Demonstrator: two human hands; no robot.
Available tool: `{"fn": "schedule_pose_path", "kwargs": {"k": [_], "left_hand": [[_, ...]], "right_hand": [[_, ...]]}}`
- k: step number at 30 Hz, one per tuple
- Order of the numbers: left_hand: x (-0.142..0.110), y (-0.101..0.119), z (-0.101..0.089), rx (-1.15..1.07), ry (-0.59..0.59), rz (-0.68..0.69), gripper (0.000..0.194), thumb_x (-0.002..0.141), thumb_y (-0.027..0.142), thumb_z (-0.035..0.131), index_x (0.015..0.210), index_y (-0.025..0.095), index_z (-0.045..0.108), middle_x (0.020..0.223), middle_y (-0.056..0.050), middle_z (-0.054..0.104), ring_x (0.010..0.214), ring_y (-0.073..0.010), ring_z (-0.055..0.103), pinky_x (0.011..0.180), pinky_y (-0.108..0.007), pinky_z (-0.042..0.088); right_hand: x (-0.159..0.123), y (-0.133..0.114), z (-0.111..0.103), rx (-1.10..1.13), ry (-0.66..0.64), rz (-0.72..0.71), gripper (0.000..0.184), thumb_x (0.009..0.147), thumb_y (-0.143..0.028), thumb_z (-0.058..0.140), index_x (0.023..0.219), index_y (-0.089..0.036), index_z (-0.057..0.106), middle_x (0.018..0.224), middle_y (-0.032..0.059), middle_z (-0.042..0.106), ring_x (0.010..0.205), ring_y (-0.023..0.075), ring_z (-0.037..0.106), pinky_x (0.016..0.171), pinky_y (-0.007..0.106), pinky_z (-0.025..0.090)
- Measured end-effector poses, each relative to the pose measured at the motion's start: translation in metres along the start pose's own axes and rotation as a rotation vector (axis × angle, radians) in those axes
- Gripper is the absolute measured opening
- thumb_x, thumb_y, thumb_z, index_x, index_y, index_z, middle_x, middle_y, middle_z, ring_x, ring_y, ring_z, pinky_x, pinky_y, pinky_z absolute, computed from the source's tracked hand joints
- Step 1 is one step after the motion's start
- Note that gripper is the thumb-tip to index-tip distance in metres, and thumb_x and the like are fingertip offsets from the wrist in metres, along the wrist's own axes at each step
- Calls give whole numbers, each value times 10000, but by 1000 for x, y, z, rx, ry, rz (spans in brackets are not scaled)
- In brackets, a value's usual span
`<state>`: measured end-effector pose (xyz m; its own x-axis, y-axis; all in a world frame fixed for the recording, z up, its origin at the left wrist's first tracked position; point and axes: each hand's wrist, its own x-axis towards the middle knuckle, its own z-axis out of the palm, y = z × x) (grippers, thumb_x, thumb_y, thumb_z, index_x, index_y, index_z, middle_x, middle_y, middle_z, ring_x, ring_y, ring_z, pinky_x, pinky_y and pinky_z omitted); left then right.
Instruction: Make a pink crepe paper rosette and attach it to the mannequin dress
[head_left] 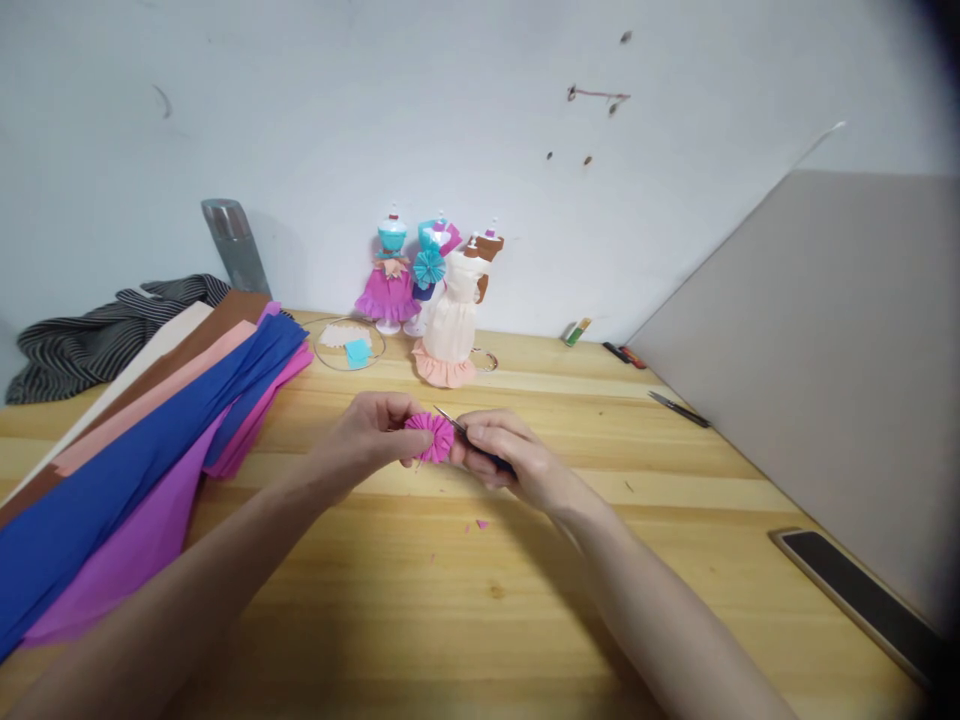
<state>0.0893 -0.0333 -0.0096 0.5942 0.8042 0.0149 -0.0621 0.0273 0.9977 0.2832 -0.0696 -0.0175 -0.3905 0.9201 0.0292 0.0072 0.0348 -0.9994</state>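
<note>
A small round pleated rosette of pink crepe paper [437, 440] is pinched between the thumb and fingers of my left hand [384, 425]. My right hand [510, 448] is closed around the dark handles of a pair of scissors [456, 424]. Their pointed metal blades reach up and left to the rosette's upper right edge; whether they touch the paper I cannot tell. Below the hands, tiny pink paper scraps [482, 524] lie on the wooden table [450, 620].
Crepe paper sheets [172, 430] in several colours cover the left side, by a striped cloth [112, 330] and a bottle [234, 245]. Miniature dress forms [450, 310] stand at the back. A phone [847, 590], a dark pointed tool [679, 408] and a glue stick [577, 332] lie rightward.
</note>
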Motion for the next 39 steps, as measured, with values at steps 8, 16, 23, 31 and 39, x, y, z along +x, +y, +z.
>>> {"fn": "schedule_pose_path", "kwargs": {"k": [8,16,23,31,39], "left_hand": [[0,2,0,99,-7,-46,55,649,184,668,643,130,675,587,-1,598,560,-93,474,536,-224,376],[1,0,0,119,24,-26,122,646,245,676,653,123,662,589,-10,597,561,-102,483,532,-230,378],[1,-4,5,305,87,67,144,681,263,613,606,146,576,555,21,511,540,-98,440,526,-235,327],[-7,-3,10,957,209,405,214,712,173,558,580,192,391,566,37,423,555,-106,379,554,-250,268],[-10,-1,10,870,245,393,295,714,195,599,1007,205,567,687,19,579,622,-145,518,627,-257,362]], "right_hand": [[-1,-4,0,-84,-12,17,299,809,-385,518,639,-147,581,448,-65,361,406,68,267,416,241,179],[3,2,1,52,45,-7,343,821,-452,520,644,-159,558,438,-87,299,388,62,211,405,238,139],[7,5,13,-31,139,-63,310,725,-446,682,741,-176,532,568,-67,390,467,59,239,426,222,160],[10,10,20,-60,213,-51,246,675,-332,693,632,-190,497,513,-75,370,466,62,261,431,214,190],[10,9,18,4,269,-84,242,675,-346,693,646,-189,511,504,-81,348,441,56,241,412,215,176]]}}
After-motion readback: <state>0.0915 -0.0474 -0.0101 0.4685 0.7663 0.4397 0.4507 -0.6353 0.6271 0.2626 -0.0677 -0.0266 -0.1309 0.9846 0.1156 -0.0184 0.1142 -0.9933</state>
